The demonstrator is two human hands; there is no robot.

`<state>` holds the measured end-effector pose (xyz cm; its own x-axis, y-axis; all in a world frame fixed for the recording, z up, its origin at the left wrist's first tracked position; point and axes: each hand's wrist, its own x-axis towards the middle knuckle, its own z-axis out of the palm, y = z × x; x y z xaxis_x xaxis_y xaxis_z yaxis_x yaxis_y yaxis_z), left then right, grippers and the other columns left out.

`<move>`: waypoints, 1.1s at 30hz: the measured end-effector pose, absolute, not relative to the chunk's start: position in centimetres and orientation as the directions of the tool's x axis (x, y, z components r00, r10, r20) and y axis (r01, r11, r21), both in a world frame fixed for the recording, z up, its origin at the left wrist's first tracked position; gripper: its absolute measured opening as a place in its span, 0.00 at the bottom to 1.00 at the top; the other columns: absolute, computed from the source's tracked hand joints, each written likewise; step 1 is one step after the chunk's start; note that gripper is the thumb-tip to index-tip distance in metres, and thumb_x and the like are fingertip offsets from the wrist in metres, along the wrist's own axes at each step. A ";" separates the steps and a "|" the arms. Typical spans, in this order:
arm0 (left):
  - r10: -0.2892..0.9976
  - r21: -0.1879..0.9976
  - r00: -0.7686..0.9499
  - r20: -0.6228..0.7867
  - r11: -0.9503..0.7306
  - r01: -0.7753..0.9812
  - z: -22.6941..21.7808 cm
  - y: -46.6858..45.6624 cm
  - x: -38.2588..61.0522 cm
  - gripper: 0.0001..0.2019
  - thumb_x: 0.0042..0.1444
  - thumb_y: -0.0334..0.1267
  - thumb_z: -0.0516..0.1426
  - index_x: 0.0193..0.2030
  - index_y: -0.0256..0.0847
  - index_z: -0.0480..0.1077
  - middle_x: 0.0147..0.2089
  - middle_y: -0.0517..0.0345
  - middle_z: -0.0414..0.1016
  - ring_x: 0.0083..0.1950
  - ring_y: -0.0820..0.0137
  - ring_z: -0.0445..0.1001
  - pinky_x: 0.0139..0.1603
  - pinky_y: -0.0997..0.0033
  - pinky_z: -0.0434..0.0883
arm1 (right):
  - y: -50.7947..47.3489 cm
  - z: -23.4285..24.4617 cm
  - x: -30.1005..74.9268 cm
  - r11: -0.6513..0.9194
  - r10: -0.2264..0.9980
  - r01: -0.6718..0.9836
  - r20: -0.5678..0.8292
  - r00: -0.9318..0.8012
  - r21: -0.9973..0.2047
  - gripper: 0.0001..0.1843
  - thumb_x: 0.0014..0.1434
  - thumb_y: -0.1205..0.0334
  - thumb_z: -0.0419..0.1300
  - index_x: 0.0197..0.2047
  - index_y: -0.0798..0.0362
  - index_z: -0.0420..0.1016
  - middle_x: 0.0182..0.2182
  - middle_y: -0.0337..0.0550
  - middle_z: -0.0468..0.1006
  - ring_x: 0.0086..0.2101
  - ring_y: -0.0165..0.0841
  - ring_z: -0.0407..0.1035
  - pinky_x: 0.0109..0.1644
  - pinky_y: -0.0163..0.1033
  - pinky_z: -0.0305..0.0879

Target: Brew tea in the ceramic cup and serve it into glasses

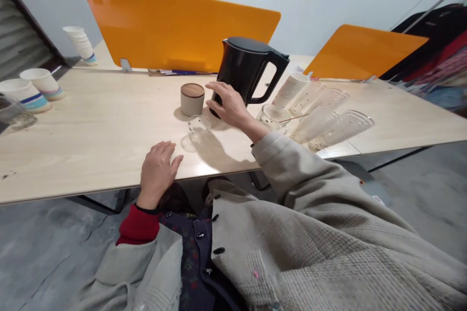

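My right hand (pixel 228 104) reaches forward and rests against the lower front of a black electric kettle (pixel 246 70), fingers curved and apart, gripping nothing that I can see. A beige canister with a wooden lid (pixel 192 98) stands just left of that hand. A small clear glass (pixel 199 126) sits on the table in front of it. My left hand (pixel 157 171) lies flat at the near table edge, fingers loosely spread, holding nothing.
Several clear glasses (pixel 328 124) and a white paper cup stack (pixel 290 90) stand right of the kettle. Paper cups (pixel 34 88) sit at the far left, another stack (pixel 82 43) behind. Orange dividers (pixel 175 26) bound the wooden table (pixel 91 131).
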<state>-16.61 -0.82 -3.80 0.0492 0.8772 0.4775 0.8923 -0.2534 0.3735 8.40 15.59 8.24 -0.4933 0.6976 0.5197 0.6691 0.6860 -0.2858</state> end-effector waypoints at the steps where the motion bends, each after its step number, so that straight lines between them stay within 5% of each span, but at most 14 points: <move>1: 0.879 0.374 0.047 0.474 -0.249 0.893 -3.8 -0.8 -16.6 0.21 0.73 0.49 0.56 0.62 0.39 0.79 0.67 0.39 0.83 0.71 0.46 0.76 0.73 0.43 0.72 | 17.1 8.2 7.6 0.669 0.718 0.683 0.494 -0.491 -0.293 0.30 0.74 0.56 0.59 0.76 0.51 0.71 0.75 0.57 0.72 0.72 0.54 0.66 0.78 0.65 0.62; 6: 0.887 0.361 0.046 0.459 -0.234 0.903 -3.6 -1.0 -16.4 0.21 0.74 0.48 0.56 0.64 0.38 0.78 0.68 0.40 0.82 0.71 0.47 0.76 0.73 0.44 0.73 | 22.8 7.1 2.8 0.535 0.838 0.782 0.318 -0.443 -0.321 0.43 0.72 0.44 0.64 0.81 0.57 0.63 0.80 0.65 0.61 0.76 0.60 0.59 0.80 0.64 0.57; 11: 0.897 0.375 0.038 0.440 -0.222 0.900 -3.3 -1.2 -16.2 0.22 0.73 0.48 0.58 0.64 0.36 0.78 0.68 0.38 0.82 0.72 0.46 0.76 0.73 0.44 0.73 | 24.6 5.9 0.4 0.459 0.887 0.812 0.240 -0.395 -0.361 0.47 0.63 0.42 0.71 0.79 0.53 0.67 0.74 0.63 0.68 0.69 0.60 0.68 0.76 0.63 0.63; 19: 0.904 0.400 0.021 0.426 -0.209 0.893 -3.3 -1.2 -16.1 0.22 0.72 0.48 0.58 0.64 0.37 0.77 0.67 0.39 0.82 0.72 0.46 0.76 0.73 0.44 0.73 | 25.5 5.8 2.0 0.527 0.836 0.750 0.399 -0.375 -0.399 0.42 0.63 0.40 0.70 0.74 0.50 0.70 0.67 0.63 0.74 0.66 0.59 0.70 0.72 0.68 0.67; 28: 0.858 0.405 0.028 0.513 -0.270 0.874 -3.7 -0.9 -16.6 0.21 0.72 0.50 0.59 0.63 0.38 0.79 0.65 0.40 0.84 0.69 0.47 0.78 0.73 0.43 0.73 | 17.2 13.0 8.9 0.673 0.657 0.672 0.666 -0.353 -0.308 0.44 0.65 0.36 0.69 0.75 0.48 0.67 0.66 0.58 0.73 0.67 0.58 0.69 0.74 0.64 0.68; 33: 0.790 0.489 -0.024 0.612 -0.354 0.797 -3.1 -1.4 -17.0 0.22 0.71 0.53 0.62 0.62 0.41 0.80 0.61 0.44 0.86 0.65 0.52 0.81 0.69 0.49 0.78 | 9.0 13.3 11.8 0.767 0.598 0.584 0.625 -0.501 -0.266 0.43 0.66 0.32 0.66 0.76 0.44 0.68 0.64 0.53 0.75 0.66 0.58 0.71 0.73 0.69 0.68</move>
